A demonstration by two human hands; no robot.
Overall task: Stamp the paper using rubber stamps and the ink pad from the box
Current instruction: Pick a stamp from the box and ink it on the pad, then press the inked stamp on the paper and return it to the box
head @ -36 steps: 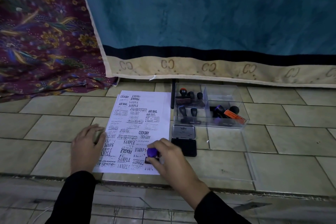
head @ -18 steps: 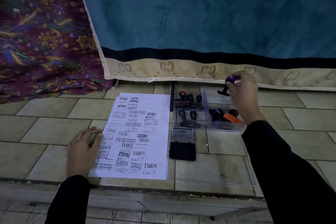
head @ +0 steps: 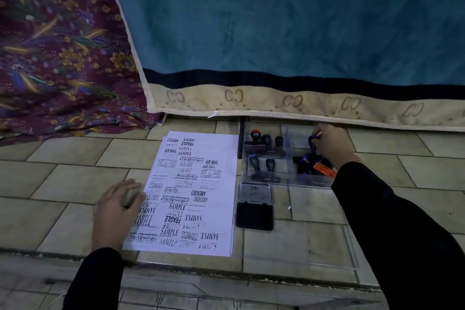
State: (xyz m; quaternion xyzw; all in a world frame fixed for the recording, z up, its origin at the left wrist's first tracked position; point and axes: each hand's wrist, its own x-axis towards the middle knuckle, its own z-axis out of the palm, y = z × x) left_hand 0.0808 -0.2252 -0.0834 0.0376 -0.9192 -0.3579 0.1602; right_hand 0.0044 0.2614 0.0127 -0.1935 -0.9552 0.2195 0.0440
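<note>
A white paper (head: 216,199) covered with black stamp prints lies on the tiled floor. My left hand (head: 118,211) rests flat on its left edge. To the right of the paper sits the open black ink pad (head: 254,216), lid up. Behind it stands the clear plastic box (head: 286,156) with several rubber stamps (head: 264,143) in its compartments. My right hand (head: 329,145) reaches into the box's right compartment and holds a purple-handled stamp (head: 312,142) low inside it. An orange-labelled stamp (head: 324,168) lies there too.
A clear lid (head: 327,246) lies flat on the floor in front of the box. A blue, red and cream blanket (head: 276,45) hangs just behind the box, patterned purple cloth (head: 63,58) at the left. A step edge (head: 176,267) runs along the near side.
My right hand lifted the purple stamp off the paper's lower edge, carried it to the box, and has now lowered it into the right compartment. The left hand stayed on the paper.
</note>
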